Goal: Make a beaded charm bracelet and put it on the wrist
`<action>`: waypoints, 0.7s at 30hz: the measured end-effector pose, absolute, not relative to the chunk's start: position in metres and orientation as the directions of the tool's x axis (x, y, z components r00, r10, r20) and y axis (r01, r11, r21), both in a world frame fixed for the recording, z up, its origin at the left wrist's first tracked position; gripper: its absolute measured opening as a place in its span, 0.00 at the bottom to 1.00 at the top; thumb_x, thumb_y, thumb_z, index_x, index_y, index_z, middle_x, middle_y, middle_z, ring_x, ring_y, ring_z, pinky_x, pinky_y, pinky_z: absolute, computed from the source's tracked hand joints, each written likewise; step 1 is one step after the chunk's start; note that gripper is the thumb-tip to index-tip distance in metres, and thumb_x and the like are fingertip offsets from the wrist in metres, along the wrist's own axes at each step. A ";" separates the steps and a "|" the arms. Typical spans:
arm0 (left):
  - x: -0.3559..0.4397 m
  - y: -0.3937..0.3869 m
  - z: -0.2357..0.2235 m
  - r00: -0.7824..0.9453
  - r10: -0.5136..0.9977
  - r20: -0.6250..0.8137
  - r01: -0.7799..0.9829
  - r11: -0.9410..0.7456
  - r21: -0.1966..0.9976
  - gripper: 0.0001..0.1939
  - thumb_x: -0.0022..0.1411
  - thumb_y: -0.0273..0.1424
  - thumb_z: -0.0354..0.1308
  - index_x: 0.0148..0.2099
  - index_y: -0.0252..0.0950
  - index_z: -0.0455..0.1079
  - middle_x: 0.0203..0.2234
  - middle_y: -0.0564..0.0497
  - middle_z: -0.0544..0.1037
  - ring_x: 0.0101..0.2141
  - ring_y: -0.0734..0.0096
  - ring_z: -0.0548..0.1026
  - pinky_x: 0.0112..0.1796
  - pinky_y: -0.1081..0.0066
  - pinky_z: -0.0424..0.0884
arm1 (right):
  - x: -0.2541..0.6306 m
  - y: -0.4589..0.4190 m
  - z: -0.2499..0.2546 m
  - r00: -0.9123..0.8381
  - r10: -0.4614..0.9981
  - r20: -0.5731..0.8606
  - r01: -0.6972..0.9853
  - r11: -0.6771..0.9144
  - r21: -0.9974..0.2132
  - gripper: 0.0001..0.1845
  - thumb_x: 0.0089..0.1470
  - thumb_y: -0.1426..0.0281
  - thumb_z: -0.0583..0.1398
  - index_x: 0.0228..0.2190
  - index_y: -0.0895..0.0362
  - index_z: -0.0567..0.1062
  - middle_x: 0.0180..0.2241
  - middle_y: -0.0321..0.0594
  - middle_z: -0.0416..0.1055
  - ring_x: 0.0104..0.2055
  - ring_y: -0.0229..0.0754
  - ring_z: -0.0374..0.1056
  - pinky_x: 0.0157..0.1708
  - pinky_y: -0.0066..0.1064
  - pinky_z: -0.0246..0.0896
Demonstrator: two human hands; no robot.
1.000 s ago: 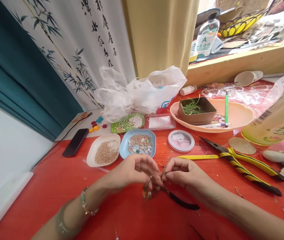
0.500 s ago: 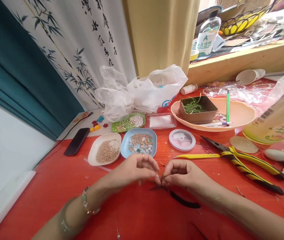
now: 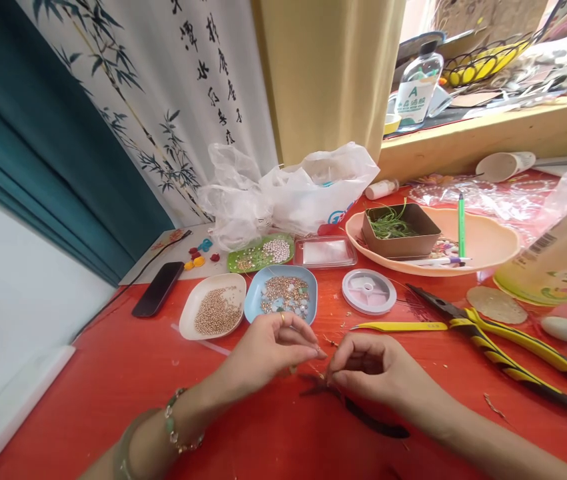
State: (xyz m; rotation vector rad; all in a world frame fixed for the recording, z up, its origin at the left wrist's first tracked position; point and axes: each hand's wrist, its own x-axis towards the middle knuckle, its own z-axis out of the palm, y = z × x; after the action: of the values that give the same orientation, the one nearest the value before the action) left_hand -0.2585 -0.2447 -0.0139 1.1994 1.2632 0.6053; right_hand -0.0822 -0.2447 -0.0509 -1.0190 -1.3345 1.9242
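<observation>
Head view: at lower centre, my right hand (image 3: 378, 370) pinches what looks like a thin, twisted gold strand (image 3: 320, 377); my left hand (image 3: 273, 352) keeps its fingers narrow, gripping what I cannot tell; the strand looks unfinished, how far along is unclear; round, glossy gold beads (image 3: 217, 313) lie loose in a smooth cream dish (image 3: 188, 305), left of centre.
</observation>
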 end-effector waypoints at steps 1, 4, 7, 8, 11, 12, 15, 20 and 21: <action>-0.258 -0.245 -0.014 0.265 0.884 -0.384 0.235 0.327 0.915 0.08 0.47 0.28 0.61 0.31 0.32 0.65 0.28 0.46 0.79 0.30 0.69 0.75 0.31 0.71 0.67 | -0.082 -0.246 -0.049 -0.530 0.812 -0.243 -0.034 -0.306 -0.951 0.08 0.37 0.68 0.64 0.19 0.58 0.70 0.20 0.33 0.70 0.23 0.33 0.64 0.25 0.25 0.57; -0.258 -0.247 -0.016 0.263 0.896 -0.358 0.194 0.314 0.929 0.08 0.47 0.27 0.61 0.31 0.33 0.66 0.28 0.47 0.79 0.32 0.69 0.76 0.35 0.70 0.68 | -0.081 -0.247 -0.045 -0.497 0.848 -0.184 -0.043 -0.236 -0.971 0.07 0.38 0.69 0.64 0.19 0.58 0.71 0.20 0.33 0.69 0.22 0.32 0.63 0.25 0.25 0.57; -0.258 -0.248 -0.018 0.245 0.905 -0.347 0.219 0.297 0.930 0.09 0.47 0.28 0.61 0.32 0.33 0.66 0.28 0.47 0.79 0.31 0.68 0.76 0.35 0.69 0.69 | -0.080 -0.248 -0.045 -0.498 0.850 -0.170 -0.066 -0.233 -0.970 0.08 0.38 0.67 0.64 0.20 0.58 0.72 0.21 0.35 0.70 0.23 0.34 0.64 0.26 0.26 0.58; -0.258 -0.249 -0.019 0.242 0.908 -0.341 0.231 0.288 0.929 0.09 0.47 0.29 0.61 0.32 0.32 0.66 0.28 0.47 0.78 0.30 0.68 0.76 0.35 0.69 0.69 | -0.080 -0.248 -0.045 -0.501 0.848 -0.175 -0.074 -0.243 -0.967 0.09 0.38 0.66 0.64 0.20 0.58 0.72 0.21 0.35 0.71 0.23 0.34 0.64 0.26 0.26 0.58; -0.256 -0.251 -0.018 0.234 0.914 -0.330 0.248 0.272 0.930 0.08 0.48 0.29 0.60 0.32 0.33 0.67 0.28 0.47 0.78 0.31 0.68 0.76 0.34 0.69 0.69 | -0.080 -0.248 -0.048 -0.490 0.852 -0.186 -0.087 -0.260 -0.962 0.10 0.38 0.65 0.65 0.20 0.58 0.72 0.20 0.35 0.70 0.23 0.33 0.64 0.25 0.25 0.58; -0.256 -0.252 -0.018 0.226 0.916 -0.330 0.254 0.272 0.928 0.08 0.49 0.29 0.60 0.33 0.33 0.66 0.28 0.47 0.78 0.31 0.68 0.75 0.34 0.69 0.69 | -0.080 -0.248 -0.048 -0.482 0.855 -0.189 -0.089 -0.263 -0.961 0.10 0.37 0.64 0.65 0.20 0.58 0.73 0.20 0.34 0.70 0.23 0.32 0.64 0.25 0.25 0.58; -0.253 -0.253 -0.016 0.201 0.921 -0.334 0.275 0.275 0.921 0.08 0.49 0.29 0.60 0.32 0.33 0.66 0.28 0.47 0.78 0.31 0.69 0.75 0.34 0.70 0.69 | -0.081 -0.249 -0.049 -0.472 0.860 -0.193 -0.092 -0.266 -0.960 0.10 0.37 0.64 0.66 0.20 0.58 0.73 0.21 0.35 0.71 0.23 0.33 0.65 0.26 0.25 0.60; -0.253 -0.256 -0.018 0.212 0.931 -0.297 0.289 0.230 0.929 0.06 0.50 0.28 0.58 0.32 0.33 0.66 0.29 0.48 0.78 0.31 0.69 0.75 0.34 0.70 0.70 | -0.082 -0.249 -0.049 -0.477 0.856 -0.198 -0.094 -0.274 -0.957 0.10 0.37 0.65 0.66 0.21 0.58 0.75 0.22 0.36 0.73 0.24 0.34 0.67 0.27 0.25 0.61; -0.253 -0.257 -0.018 0.217 0.933 -0.288 0.298 0.218 0.929 0.06 0.50 0.28 0.58 0.33 0.33 0.67 0.29 0.48 0.78 0.32 0.69 0.75 0.34 0.70 0.70 | -0.082 -0.249 -0.049 -0.479 0.855 -0.200 -0.096 -0.277 -0.956 0.10 0.37 0.65 0.66 0.20 0.58 0.75 0.22 0.36 0.73 0.24 0.34 0.67 0.28 0.26 0.62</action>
State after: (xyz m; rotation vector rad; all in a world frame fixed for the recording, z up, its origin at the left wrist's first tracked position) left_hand -0.2533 -0.2567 -0.0181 1.3128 1.3142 0.6853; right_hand -0.0817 -0.2493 -0.0491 -0.9947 -1.2942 1.8288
